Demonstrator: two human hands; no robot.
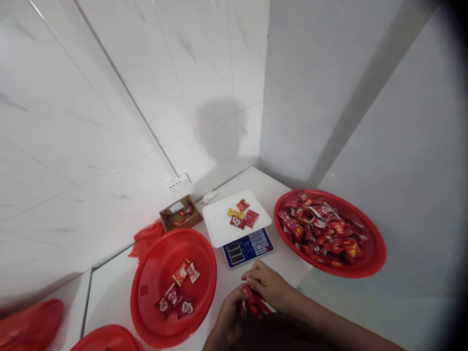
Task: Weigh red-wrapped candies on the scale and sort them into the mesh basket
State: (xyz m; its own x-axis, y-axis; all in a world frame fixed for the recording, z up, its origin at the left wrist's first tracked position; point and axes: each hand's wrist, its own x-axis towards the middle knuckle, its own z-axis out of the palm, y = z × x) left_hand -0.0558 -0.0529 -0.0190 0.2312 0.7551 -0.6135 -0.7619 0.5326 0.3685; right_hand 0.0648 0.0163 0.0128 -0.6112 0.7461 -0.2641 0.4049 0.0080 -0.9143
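Close to my body, in front of the scale, my two hands meet around a bunch of red wrapped candies (253, 303). My left hand (231, 314) is curled around the bunch from the left. From the right, my right hand (269, 287) closes over it with bent fingers, near the left thumb. How the candies lie between the palms is partly hidden. Just beyond is a digital scale (239, 253) with a white pan (215, 222). Several candies (244, 217) in red and yellow wrappers lie on that pan.
A red basket (141, 278) with several candies stands left; another red basket (376, 248), heaped with candies, is at the right. Behind are a cardboard box (168, 222), a red plastic bag (146, 239) and a wall socket (179, 184). Part of another red container (106, 339) shows bottom left.
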